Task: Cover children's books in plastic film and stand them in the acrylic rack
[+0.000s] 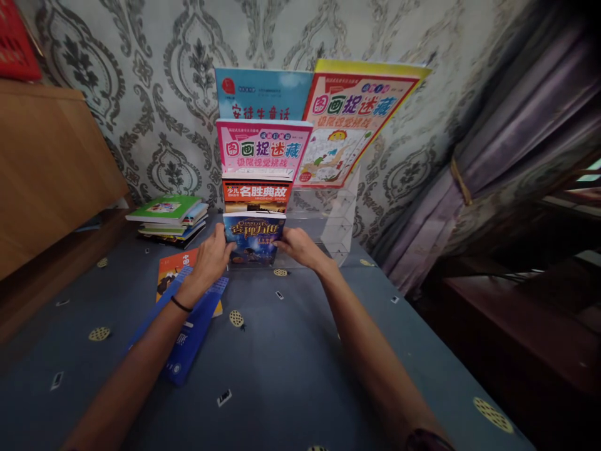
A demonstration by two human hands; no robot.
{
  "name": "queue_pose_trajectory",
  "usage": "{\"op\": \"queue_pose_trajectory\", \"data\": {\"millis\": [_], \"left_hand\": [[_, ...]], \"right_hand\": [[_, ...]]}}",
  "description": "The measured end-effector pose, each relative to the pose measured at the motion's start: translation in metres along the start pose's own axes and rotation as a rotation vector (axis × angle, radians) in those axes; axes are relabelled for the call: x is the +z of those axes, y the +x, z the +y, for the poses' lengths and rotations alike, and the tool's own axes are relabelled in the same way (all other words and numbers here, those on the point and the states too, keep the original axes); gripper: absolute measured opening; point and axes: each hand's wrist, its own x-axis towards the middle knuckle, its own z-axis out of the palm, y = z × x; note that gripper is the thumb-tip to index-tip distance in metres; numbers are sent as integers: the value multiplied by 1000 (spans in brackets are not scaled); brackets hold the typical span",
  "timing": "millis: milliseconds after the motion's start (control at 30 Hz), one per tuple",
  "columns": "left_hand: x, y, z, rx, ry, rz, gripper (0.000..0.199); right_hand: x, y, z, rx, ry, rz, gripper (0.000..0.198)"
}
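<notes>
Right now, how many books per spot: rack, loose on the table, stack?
Books standing in the clear rack: 5, including the dark blue book both hands grip
Loose books lying on the table: 2
Books in the stack: uncountable
Total countable: 7

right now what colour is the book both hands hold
Dark blue with gold title lettering: the book, seen in the head view.

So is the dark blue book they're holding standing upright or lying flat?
Upright: the dark blue book stands cover-forward in the clear stand's lowest tier, left hand and right hand gripping its sides.
</notes>
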Motion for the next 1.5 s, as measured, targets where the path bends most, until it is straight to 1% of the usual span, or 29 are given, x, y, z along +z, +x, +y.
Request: {"op": "queue_pose_trajectory", "data": {"millis": [133, 300, 567, 667, 833, 1000, 1200, 1367, 1500], "left_hand": [[2, -1, 1, -5, 21, 18, 19], [5, -2, 1, 0, 76, 40, 18], [1, 0, 1, -74, 167, -87, 21], [0, -1, 3, -89, 186, -112, 25], [1, -2, 1, -78, 206, -120, 26], [0, -1, 1, -67, 212, -126, 28], [-3, -1, 4, -73, 203, -130, 25], [-4, -2, 6, -65, 257, -137, 23], [-4, -1, 5, -61, 316, -156, 26]], "right_hand": [[1, 1, -2, 41, -31, -10, 10], [1, 0, -5, 57, -8, 4, 9], [2, 0, -7, 101, -2, 15, 12], [1, 0, -10, 138, -74, 4, 15], [-3, -2, -18, 232, -265, -15, 28], [-5, -3, -22, 239, -302, -25, 30], [-3, -2, -20, 221, -248, -12, 27], [-1, -2, -18, 216, -241, -8, 26], [-2, -1, -19, 221, -234, -19, 25]]}}
